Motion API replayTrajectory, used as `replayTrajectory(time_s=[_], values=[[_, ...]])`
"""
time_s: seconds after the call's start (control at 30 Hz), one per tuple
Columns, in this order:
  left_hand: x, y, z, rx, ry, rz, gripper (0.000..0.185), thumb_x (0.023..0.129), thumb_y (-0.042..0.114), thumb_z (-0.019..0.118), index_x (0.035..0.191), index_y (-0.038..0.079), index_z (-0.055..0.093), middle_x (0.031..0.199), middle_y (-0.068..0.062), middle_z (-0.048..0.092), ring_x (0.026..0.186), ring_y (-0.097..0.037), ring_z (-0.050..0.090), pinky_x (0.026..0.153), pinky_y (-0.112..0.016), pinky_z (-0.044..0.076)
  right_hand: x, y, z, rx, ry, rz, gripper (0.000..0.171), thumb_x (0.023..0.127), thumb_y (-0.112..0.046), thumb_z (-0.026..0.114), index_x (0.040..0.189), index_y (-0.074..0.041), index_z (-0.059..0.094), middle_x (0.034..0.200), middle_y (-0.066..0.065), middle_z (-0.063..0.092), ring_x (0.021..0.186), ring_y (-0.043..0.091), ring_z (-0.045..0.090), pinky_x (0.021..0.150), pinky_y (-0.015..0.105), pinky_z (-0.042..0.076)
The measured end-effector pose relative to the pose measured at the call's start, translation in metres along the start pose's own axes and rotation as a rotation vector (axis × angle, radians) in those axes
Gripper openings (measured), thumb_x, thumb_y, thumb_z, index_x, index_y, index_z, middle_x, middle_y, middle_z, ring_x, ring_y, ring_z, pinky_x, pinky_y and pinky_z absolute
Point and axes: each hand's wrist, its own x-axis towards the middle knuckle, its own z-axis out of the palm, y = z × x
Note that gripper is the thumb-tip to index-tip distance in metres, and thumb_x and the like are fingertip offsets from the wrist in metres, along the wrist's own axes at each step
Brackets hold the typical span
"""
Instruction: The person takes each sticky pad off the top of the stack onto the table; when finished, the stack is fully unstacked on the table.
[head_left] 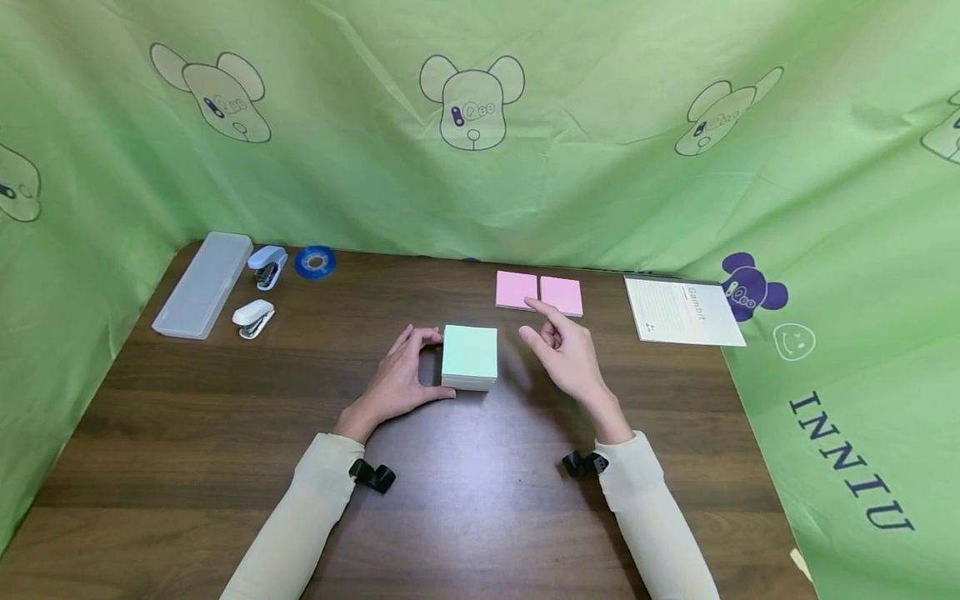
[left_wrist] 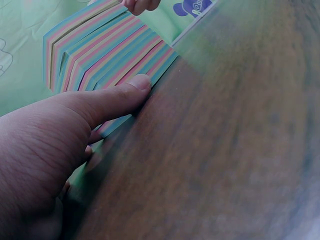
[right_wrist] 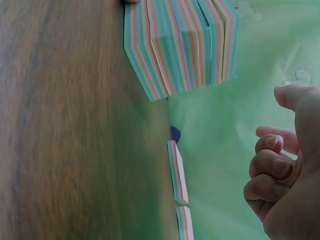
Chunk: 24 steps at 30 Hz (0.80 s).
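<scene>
A tall, square stack of sticky note pads point(head_left: 469, 353) sits on the table in front of me, green on top. Its sides show layered blue, pink and yellow edges in the left wrist view. My left hand point(head_left: 399, 377) holds the stack from its left, thumb at the near side and index finger by the far left corner. To the right, apart from the stack, my right hand point(head_left: 564, 350) is raised and holds nothing. Its index finger and thumb are extended while the other fingers curl in. Behind it lie two pink sticky note pads, one left point(head_left: 516, 289) and one right point(head_left: 561, 296).
At the back left are a translucent pencil case point(head_left: 204, 285), a blue stapler point(head_left: 267, 265), a white stapler point(head_left: 253, 317) and a blue tape roll point(head_left: 315, 262). A white notebook point(head_left: 682, 310) lies at the back right. Green curtain point(head_left: 360, 167) surrounds the table's back and sides.
</scene>
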Motion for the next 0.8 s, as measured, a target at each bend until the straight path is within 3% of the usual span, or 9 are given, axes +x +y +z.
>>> replayTrajectory(time_s=[0.3, 0.5, 0.8], values=[[-0.001, -0.002, 0.002, 0.004, 0.006, 0.005, 0.089, 0.075, 0.021, 0.106, 0.141, 0.002, 0.049, 0.147, -0.018, 0.063, 0.154, -0.035, 0.05, 0.142, -0.047, 0.011, -0.006, -0.005, 0.007, 0.04, -0.056, -0.019, 0.052, 0.102, -0.023, 0.08, 0.151, -0.012, 0.068, 0.073, -0.001, 0.045, 0.065, 0.011, 0.04, 0.062, 0.028, 0.034], [-0.001, -0.003, 0.002, 0.003, 0.004, 0.004, 0.09, 0.075, 0.021, 0.106, 0.141, 0.002, 0.048, 0.147, -0.018, 0.063, 0.154, -0.035, 0.05, 0.142, -0.047, 0.01, -0.008, -0.009, 0.012, 0.058, -0.123, -0.02, 0.057, 0.097, -0.026, 0.085, 0.151, -0.018, 0.067, 0.075, -0.001, 0.044, 0.067, 0.011, 0.041, 0.066, 0.028, 0.036], [0.0, -0.006, 0.002, 0.003, 0.012, 0.02, 0.09, 0.075, 0.021, 0.107, 0.141, 0.002, 0.048, 0.145, -0.018, 0.064, 0.153, -0.036, 0.051, 0.142, -0.048, 0.011, -0.011, -0.012, 0.021, 0.01, -0.214, -0.072, 0.078, 0.086, -0.032, 0.095, 0.155, -0.021, 0.061, 0.077, 0.0, 0.049, 0.07, 0.013, 0.044, 0.069, 0.029, 0.038]])
